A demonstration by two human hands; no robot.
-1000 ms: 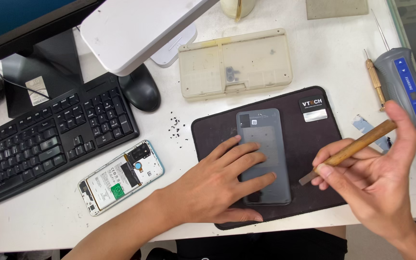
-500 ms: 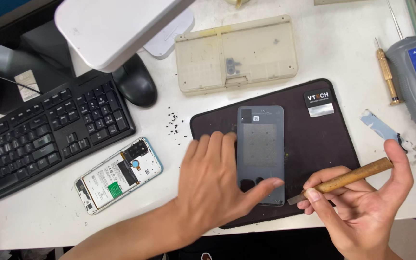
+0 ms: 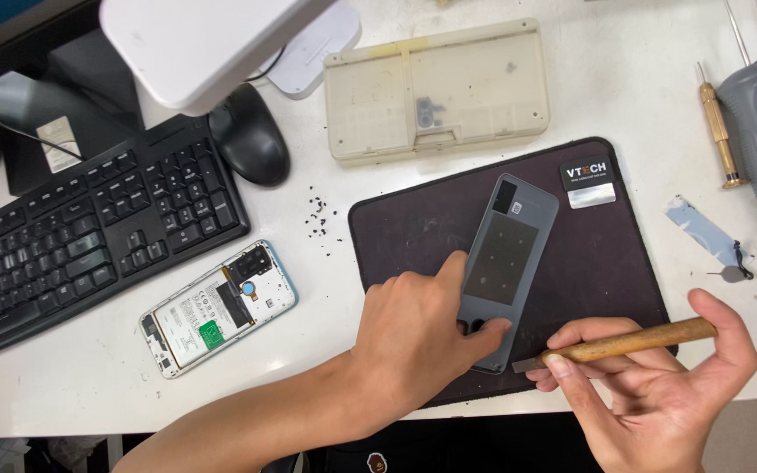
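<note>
Back cover [image 3: 510, 254] already off the opened phone [image 3: 218, 307], which lies near the desk's front-left beside the keyboard [image 3: 89, 236]. Cover rests inner side up on the dark mat [image 3: 606, 254]. Left hand [image 3: 418, 337] pins its lower end, fingers spread flat. Right hand [image 3: 659, 385] pinches a wooden-handled scraper [image 3: 624, 342], blade at the cover's bottom corner; scraping seems left. Since the earlier frame, the cover has tilted.

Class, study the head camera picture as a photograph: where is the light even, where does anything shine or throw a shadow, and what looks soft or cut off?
Head view: light is bright and even on the white desk; the silver sticker on the dark mat glints; soft shadows lie under the left hand and the right hand; the white lamp head up close looks soft and is cut off at the top edge.
</note>
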